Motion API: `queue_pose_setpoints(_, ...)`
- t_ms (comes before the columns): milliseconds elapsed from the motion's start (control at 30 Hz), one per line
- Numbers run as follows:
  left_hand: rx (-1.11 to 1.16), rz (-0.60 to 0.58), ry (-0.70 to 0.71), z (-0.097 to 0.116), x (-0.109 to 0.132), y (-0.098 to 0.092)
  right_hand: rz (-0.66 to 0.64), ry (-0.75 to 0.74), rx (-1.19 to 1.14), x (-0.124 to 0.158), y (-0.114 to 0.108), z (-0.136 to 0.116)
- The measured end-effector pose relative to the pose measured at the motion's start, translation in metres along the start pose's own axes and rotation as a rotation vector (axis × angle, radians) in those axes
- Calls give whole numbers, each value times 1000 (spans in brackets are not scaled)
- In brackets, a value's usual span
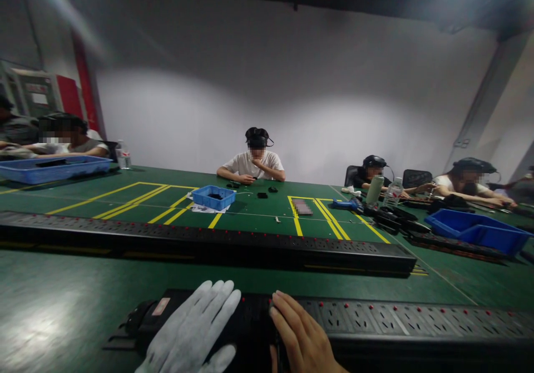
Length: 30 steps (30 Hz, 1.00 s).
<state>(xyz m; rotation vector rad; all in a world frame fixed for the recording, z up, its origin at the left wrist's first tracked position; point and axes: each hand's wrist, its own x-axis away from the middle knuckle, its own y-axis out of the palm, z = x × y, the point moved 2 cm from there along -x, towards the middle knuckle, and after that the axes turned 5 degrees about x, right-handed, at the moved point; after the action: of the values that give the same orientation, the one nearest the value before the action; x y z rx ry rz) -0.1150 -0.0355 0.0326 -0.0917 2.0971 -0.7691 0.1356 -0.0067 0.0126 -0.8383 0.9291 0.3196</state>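
A long black power strip (375,320) with rows of sockets and small red parts lies across the near table. My left hand (192,328), in a white glove, rests flat over its left end, fingers stretched out and thumb apart. My right hand (302,334) is bare and bends over the strip just to the right, fingers close together. Between its thumb and fingers is something dark that I cannot make out against the black housing. Left of the glove, a black end piece (139,317) sticks out beside a pale label (161,306).
A second long power strip (208,245) lies farther back, parallel. Beyond it are a small blue bin (213,197), a blue-handled tool (346,204) and a blurred flat object (302,207). Larger blue trays (479,231) stand right and left. Several people sit around the green table (83,284).
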Motion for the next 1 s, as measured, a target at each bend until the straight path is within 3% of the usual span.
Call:
queue_pose_setpoints(833, 3, -10, -60, -11, 13, 13, 16, 16, -10, -4, -2, -1)
queue_pose_setpoints(1000, 1, -79, -183, -3, 18, 14, -105, 48, -118, -23, -19, 11)
